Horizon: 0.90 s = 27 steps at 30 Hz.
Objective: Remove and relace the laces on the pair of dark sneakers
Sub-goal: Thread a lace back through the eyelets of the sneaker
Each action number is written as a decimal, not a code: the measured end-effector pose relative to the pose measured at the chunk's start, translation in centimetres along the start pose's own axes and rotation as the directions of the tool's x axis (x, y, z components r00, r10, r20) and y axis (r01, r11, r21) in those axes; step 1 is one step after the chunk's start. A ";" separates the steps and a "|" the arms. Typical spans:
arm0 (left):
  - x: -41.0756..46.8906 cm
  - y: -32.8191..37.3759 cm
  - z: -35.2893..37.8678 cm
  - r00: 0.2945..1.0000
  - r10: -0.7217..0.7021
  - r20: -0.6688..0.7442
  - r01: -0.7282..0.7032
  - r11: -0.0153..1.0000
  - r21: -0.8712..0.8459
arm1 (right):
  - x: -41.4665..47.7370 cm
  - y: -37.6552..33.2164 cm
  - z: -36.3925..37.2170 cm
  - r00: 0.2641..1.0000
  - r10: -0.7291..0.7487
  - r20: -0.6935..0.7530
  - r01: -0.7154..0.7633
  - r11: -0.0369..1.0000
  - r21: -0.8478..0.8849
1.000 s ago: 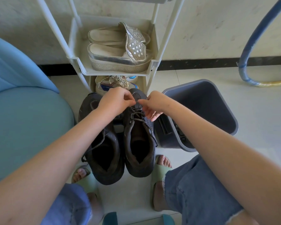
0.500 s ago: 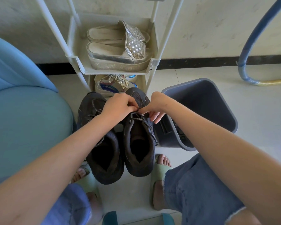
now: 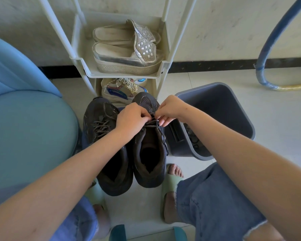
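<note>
Dark brown sneakers (image 3: 147, 178), speckled laces (image 3: 101, 127), grey bin (image 3: 224, 105), teal seat (image 3: 33, 129)

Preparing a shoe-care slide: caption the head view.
The left hand and right hand pinch the lace on one dark sneaker; its laced mate stands alongside.

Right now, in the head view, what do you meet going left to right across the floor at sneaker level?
Blue seat → left sneaker → right sneaker, whose lace the left hand and right hand pinch → grey bin.
</note>
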<state>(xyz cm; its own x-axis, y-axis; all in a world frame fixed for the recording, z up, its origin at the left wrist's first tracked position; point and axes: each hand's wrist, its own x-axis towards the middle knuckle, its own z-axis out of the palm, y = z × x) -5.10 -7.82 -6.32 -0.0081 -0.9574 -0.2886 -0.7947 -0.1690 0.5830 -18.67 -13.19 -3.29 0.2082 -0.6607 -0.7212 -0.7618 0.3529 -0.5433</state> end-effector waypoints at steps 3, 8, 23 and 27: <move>-0.2 0.3 0.5 0.998 -0.046 -0.034 0.046 0.999 -0.006 | -0.2 0.1 -0.1 1.000 -0.031 -0.001 0.031 1.000 0.006; -0.6 0.6 1.1 0.991 -0.085 -0.107 0.085 0.996 -0.006 | 0.1 0.3 0.3 0.999 -0.039 -0.011 0.039 0.999 0.015; -0.2 0.4 -0.3 0.986 0.055 -0.155 -0.035 0.991 0.131 | 0.4 0.4 -0.2 0.976 -0.068 -0.208 0.058 0.997 -0.054; 0.2 0.3 -2.8 0.974 0.021 -0.225 -0.006 0.998 0.065 | -0.6 -1.1 -2.2 0.934 -0.131 -0.333 0.308 0.768 0.561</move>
<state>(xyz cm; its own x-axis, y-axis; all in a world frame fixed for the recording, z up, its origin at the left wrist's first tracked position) -3.59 -8.71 -4.09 0.1120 -0.9888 -0.0986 -0.8325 -0.1476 0.5340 -19.32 -14.64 -1.32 0.0904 -0.8837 -0.4593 -0.1771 0.4396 -0.8806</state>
